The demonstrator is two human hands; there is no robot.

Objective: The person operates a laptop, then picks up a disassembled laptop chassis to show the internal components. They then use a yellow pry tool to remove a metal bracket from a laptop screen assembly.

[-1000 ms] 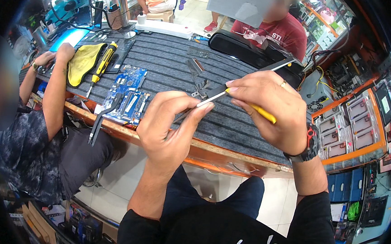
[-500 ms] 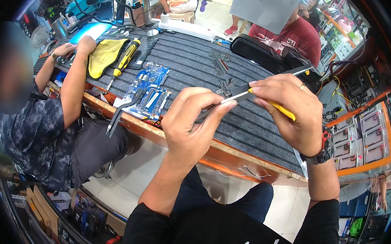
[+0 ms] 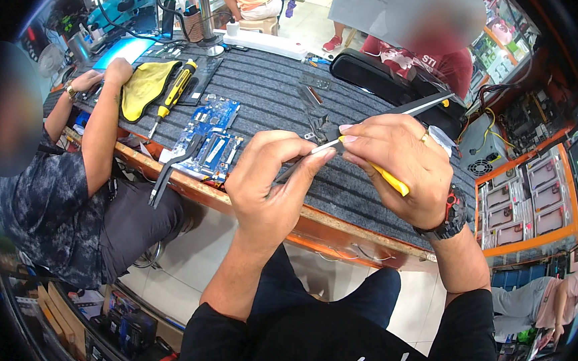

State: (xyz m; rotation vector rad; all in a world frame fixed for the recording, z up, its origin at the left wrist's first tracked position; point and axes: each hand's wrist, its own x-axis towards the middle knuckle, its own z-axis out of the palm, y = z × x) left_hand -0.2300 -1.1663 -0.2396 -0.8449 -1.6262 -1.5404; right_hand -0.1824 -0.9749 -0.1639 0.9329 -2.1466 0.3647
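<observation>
Beyond our hands lies the ribbed grey mat (image 3: 269,91), with a blue circuit board (image 3: 209,136) off to the left hand's far side and a yellow-handled screwdriver (image 3: 174,91) farther out. Our right hand (image 3: 399,169) is closed around a small yellow-handled tool (image 3: 386,177), fingertips pinching its slim metal shaft. Our left hand (image 3: 269,188) pinches the shaft's near end between thumb and forefinger. We judge that, held above the gap before the mat's edge, the tool could drop to the floor if either pinch slackens.
</observation>
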